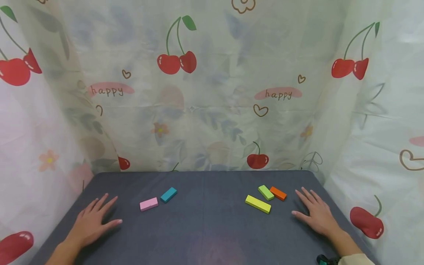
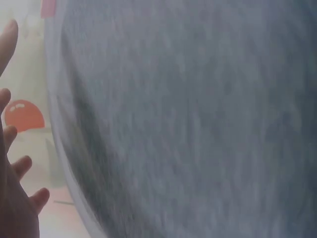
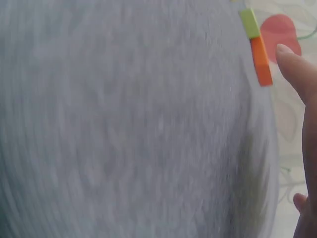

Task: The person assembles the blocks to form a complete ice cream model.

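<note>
My left hand (image 1: 91, 221) is over the left side of the dark table with its fingers spread, holding nothing. The nearest thing to it is a pink block (image 1: 148, 204), and a blue block (image 1: 168, 195) lies just beyond that. On the right side my right hand (image 1: 317, 214) has its fingers extended and holds nothing. Closest to it lies an orange block (image 1: 278, 193), beside a light green block (image 1: 266, 192). A longer yellow block (image 1: 258, 204) is in front of those two. In the right wrist view the orange block (image 3: 261, 61) shows past the thumb.
The dark grey table (image 1: 198, 224) has rounded far corners. A curtain (image 1: 212, 88) printed with cherries, hearts and the word "happy" hangs behind it and along both sides. A black and green object (image 1: 326, 260) sits by the right sleeve (image 1: 356, 260).
</note>
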A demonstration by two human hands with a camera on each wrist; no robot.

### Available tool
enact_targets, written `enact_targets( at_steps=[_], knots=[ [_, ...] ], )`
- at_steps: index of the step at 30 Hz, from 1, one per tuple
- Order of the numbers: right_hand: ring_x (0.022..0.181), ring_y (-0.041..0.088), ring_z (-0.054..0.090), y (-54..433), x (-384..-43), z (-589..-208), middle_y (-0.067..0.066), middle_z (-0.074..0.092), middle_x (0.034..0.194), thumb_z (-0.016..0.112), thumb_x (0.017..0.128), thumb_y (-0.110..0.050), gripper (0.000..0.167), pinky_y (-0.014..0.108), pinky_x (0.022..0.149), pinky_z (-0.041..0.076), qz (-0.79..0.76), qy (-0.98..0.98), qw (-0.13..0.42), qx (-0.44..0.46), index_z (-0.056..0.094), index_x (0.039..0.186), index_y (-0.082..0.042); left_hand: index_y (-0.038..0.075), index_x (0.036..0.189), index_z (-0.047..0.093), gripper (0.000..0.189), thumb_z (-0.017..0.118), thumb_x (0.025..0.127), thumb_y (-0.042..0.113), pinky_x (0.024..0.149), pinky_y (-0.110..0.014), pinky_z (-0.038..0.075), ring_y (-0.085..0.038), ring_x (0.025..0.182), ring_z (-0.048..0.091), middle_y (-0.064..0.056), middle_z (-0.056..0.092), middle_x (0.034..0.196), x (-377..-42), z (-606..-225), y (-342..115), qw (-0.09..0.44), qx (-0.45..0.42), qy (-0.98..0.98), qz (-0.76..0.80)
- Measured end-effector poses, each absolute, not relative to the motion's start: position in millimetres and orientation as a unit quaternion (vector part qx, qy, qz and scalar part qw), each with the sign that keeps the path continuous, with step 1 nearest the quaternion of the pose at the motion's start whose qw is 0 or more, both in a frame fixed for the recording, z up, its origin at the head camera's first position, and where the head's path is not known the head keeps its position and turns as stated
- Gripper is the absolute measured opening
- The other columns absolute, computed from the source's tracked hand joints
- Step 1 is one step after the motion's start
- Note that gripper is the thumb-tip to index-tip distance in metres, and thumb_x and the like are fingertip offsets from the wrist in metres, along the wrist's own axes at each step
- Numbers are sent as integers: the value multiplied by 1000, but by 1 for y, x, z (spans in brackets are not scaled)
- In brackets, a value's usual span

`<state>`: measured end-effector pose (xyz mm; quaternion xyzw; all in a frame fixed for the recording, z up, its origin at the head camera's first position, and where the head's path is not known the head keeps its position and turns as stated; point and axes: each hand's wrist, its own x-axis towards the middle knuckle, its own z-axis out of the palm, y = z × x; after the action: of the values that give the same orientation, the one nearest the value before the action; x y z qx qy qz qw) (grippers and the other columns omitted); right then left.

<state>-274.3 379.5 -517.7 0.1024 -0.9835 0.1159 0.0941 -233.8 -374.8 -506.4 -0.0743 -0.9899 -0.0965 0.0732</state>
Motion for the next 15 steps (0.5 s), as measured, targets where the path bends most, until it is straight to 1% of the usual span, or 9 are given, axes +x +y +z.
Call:
enact_targets(
  at_steps=[3,6,11,15],
  knots=[
    [136,49,21,371,-274,-516,22,28,154,62,85,-63,89,77,95,20,123,-983,95,102,35,151,-11,12,149,38,89,60,83,67,86,-77,28,-57,125,31,-28,29,150,-237,-507,-367,83,-83,-987,-111],
    [136,49,21,362,-274,-514,21,28,154,63,85,-61,88,78,93,21,134,-981,96,101,35,151,-11,10,147,42,86,63,83,64,85,-76,31,-56,124,35,-28,32,149,-241,-507,-360,92,-90,-983,-134],
    [136,47,24,348,-272,-514,19,30,154,67,86,-55,84,78,91,24,158,-974,113,119,36,151,-13,8,144,46,84,66,82,62,86,-76,31,-53,126,35,-26,36,147,-246,-508,-346,98,-93,-976,-172],
    [136,46,27,338,-272,-515,19,31,153,70,86,-48,81,73,95,25,176,-967,124,136,37,150,-12,7,142,49,82,67,83,61,88,-76,29,-53,126,36,-26,40,145,-249,-508,-335,95,-89,-972,-194]
  ],
)
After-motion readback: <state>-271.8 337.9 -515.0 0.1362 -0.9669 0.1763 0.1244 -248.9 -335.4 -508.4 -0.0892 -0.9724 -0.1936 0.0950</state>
